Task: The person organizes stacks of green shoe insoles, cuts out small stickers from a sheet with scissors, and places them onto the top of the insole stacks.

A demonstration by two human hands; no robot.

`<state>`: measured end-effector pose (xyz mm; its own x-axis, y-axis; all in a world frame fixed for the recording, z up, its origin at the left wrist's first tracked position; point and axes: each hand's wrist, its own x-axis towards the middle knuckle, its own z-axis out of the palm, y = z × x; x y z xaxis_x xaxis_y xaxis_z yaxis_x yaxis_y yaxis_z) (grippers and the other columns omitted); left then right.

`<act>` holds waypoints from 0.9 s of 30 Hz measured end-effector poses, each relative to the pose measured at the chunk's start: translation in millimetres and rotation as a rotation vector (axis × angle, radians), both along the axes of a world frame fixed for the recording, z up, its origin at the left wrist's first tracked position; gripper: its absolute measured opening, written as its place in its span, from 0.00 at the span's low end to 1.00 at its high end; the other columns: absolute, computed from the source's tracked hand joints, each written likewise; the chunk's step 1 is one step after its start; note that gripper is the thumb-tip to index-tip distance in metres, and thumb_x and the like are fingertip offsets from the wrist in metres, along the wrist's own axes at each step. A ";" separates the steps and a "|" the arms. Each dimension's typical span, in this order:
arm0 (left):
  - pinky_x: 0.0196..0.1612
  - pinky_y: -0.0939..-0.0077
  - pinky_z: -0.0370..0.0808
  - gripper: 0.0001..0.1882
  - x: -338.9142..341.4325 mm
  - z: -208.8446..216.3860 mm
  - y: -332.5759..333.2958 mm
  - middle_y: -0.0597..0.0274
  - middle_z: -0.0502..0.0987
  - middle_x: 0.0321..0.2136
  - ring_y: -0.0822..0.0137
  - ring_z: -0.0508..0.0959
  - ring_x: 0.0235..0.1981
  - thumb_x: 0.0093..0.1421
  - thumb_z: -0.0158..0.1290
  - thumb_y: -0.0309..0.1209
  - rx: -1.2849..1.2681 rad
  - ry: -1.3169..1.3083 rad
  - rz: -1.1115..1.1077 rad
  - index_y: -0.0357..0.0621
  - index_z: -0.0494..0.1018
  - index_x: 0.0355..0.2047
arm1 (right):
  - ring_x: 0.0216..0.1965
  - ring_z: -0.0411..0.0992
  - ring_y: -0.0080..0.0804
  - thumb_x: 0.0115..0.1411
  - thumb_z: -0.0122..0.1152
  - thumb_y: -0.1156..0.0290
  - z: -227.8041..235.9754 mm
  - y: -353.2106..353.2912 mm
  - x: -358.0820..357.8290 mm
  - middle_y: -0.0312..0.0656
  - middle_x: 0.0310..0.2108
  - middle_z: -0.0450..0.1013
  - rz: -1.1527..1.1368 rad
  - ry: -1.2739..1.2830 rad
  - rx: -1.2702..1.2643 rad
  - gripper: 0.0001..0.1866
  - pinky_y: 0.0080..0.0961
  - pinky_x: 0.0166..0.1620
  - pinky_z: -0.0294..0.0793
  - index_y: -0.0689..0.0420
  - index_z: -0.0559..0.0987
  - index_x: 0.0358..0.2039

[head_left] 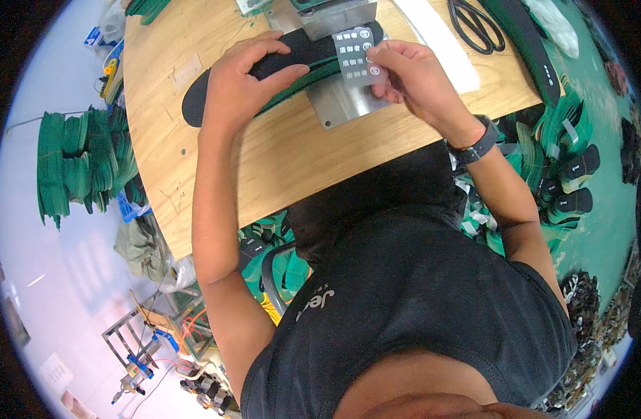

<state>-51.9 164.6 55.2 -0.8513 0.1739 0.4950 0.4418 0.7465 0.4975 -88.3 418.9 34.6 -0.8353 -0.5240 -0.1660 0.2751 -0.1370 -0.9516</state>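
Observation:
A long black insole [195,98] with green layers along its near side lies on the wooden table. Across its heel-side width my left hand [238,80] holds it, the fingers at the far edge and the thumb stretched over the near part. My right hand [421,78] pinches the right edge of a clear film strip [353,57] with rows of white printed marks. That strip lies over the insole's right part and a shiny metal plate [332,110]. Just beyond stands a metal machine part [343,19], partly cut off by the picture's top.
The wooden table [292,157] ends close to my body. Black-handled scissors [477,26], a white paper strip [439,43] and another dark insole [540,59] lie to the right. Green stacks [83,157] stand at the left; bundled insoles [568,188] are below right.

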 end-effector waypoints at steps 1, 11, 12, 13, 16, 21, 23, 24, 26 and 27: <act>0.43 0.68 0.73 0.15 1.0 -0.4 -0.2 0.53 0.78 0.39 0.54 0.77 0.42 0.44 0.64 0.35 0.007 0.002 -0.010 0.40 0.75 0.29 | 0.15 0.67 0.16 0.62 0.54 0.65 3.4 0.0 5.9 0.36 0.16 0.71 0.000 0.064 0.029 0.12 0.12 0.19 0.62 0.57 0.74 0.24; 0.28 0.76 0.71 0.05 1.9 11.8 7.6 0.52 0.77 0.23 0.68 0.75 0.24 0.47 0.52 0.26 0.172 -0.212 0.176 0.36 0.73 0.22 | 0.14 0.63 0.16 0.63 0.52 0.65 11.5 39.2 27.6 0.37 0.15 0.71 -0.369 0.109 -0.036 0.11 0.11 0.18 0.60 0.59 0.74 0.29; 0.27 0.77 0.69 0.06 2.8 14.5 8.0 0.53 0.76 0.19 0.71 0.73 0.21 0.48 0.52 0.27 0.250 -0.264 0.201 0.35 0.71 0.20 | 0.13 0.64 0.17 0.63 0.52 0.65 11.0 40.3 19.2 0.37 0.15 0.71 -0.356 0.014 -0.084 0.11 0.11 0.16 0.60 0.59 0.73 0.28; 0.23 0.80 0.64 0.09 4.2 13.1 7.3 0.63 0.69 0.13 0.78 0.63 0.17 0.49 0.50 0.28 0.298 -0.211 0.234 0.34 0.67 0.17 | 0.13 0.64 0.17 0.63 0.53 0.64 8.3 39.3 11.8 0.37 0.15 0.71 -0.314 -0.024 -0.074 0.12 0.12 0.16 0.60 0.59 0.73 0.27; 0.20 0.80 0.58 0.10 7.1 3.1 -16.6 0.72 0.63 0.12 0.80 0.60 0.17 0.48 0.50 0.29 0.413 -0.251 0.249 0.36 0.66 0.15 | 0.11 0.63 0.17 0.62 0.54 0.64 17.5 22.6 2.7 0.36 0.14 0.70 -0.118 -0.094 0.040 0.11 0.09 0.14 0.58 0.58 0.74 0.27; 0.20 0.79 0.55 0.12 6.3 4.0 -9.3 0.74 0.60 0.12 0.80 0.58 0.17 0.48 0.49 0.29 0.497 -0.261 0.211 0.38 0.61 0.12 | 0.09 0.63 0.15 0.62 0.55 0.64 9.3 10.4 -9.6 0.35 0.13 0.70 0.066 -0.024 0.116 0.11 0.07 0.13 0.59 0.57 0.75 0.27; 0.20 0.79 0.55 0.12 5.0 2.5 -11.4 0.74 0.60 0.12 0.80 0.57 0.18 0.48 0.49 0.29 0.475 -0.258 0.191 0.38 0.61 0.12 | 0.09 0.63 0.15 0.62 0.55 0.64 9.2 8.6 -8.3 0.35 0.13 0.70 0.065 -0.011 0.156 0.11 0.08 0.13 0.60 0.57 0.75 0.27; 0.20 0.79 0.55 0.12 3.4 -1.0 -14.8 0.74 0.60 0.12 0.80 0.57 0.18 0.48 0.49 0.29 0.467 -0.249 0.183 0.38 0.61 0.13 | 0.09 0.63 0.15 0.62 0.55 0.64 8.7 7.6 -7.7 0.35 0.13 0.70 0.066 -0.003 0.174 0.11 0.08 0.14 0.60 0.57 0.75 0.27; 0.20 0.79 0.55 0.12 -0.3 -8.7 -21.7 0.74 0.59 0.13 0.80 0.57 0.18 0.48 0.49 0.29 0.452 -0.232 0.162 0.37 0.61 0.13 | 0.09 0.63 0.15 0.62 0.55 0.63 6.7 7.7 -9.0 0.35 0.13 0.70 0.074 0.013 0.169 0.12 0.08 0.13 0.60 0.57 0.75 0.26; 0.20 0.79 0.55 0.12 0.2 -9.3 -21.8 0.74 0.59 0.13 0.80 0.57 0.18 0.48 0.48 0.29 0.450 -0.235 0.160 0.36 0.61 0.14 | 0.09 0.63 0.15 0.62 0.55 0.63 6.2 8.4 -9.5 0.35 0.13 0.70 0.077 0.022 0.166 0.12 0.08 0.13 0.60 0.57 0.75 0.26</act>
<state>-51.7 142.8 45.9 -0.9467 -0.1529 0.2836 0.1782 0.4852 0.8561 -97.8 427.3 40.8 -0.7983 -0.5533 -0.2379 0.2574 0.0435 -0.9653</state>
